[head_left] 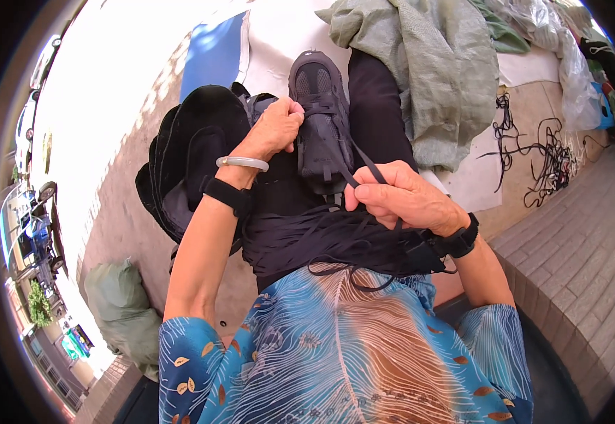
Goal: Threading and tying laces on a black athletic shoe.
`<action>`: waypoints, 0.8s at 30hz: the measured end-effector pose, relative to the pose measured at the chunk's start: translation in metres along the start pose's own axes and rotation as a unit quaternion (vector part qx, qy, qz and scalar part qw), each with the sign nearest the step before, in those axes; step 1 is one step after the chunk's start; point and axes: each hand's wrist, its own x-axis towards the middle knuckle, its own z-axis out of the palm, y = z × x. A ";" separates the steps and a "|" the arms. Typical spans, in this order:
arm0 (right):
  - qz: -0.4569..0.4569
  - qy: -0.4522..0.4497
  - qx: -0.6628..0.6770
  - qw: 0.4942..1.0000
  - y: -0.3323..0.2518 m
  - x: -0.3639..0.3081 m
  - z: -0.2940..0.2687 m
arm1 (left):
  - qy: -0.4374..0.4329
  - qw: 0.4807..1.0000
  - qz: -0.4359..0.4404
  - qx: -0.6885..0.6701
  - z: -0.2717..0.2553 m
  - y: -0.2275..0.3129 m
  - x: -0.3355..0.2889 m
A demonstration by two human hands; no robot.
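Observation:
A dark grey lace-up sneaker (316, 134), toe pointing away, lies over my lap between my hands. My left hand (278, 127) is closed at the left edge of its lacing; whatever is between those fingers is hidden. With thumb and forefinger, my right hand (407, 196) pinches a black shoelace (369, 164), drawn taut in two strands from the shoe's eyelets toward me. Beside my left forearm stands a stack of black shoe pieces (205, 145), nested together. Many loose black laces (307, 244) lie across my lap below the shoe.
To the right, a tangle of black laces (551, 166) lies on the ground beside a grey-tiled ledge (576, 247). A grey-green woven sack (438, 85) covers the area ahead right. Another filled sack (120, 297) sits at the left. A blue sheet (212, 53) lies ahead left.

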 end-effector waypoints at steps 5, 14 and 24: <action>-0.013 0.014 -0.174 0.984 -0.014 -0.018 -0.013 | 0.130 0.987 0.068 0.059 0.018 0.002 -0.012; -0.432 0.013 -0.536 0.725 0.015 0.049 0.063 | 0.087 0.994 0.052 0.045 0.012 -0.006 -0.010; 0.031 0.028 -0.203 0.978 -0.021 -0.035 -0.013 | 0.128 0.987 0.091 0.044 0.010 -0.013 -0.030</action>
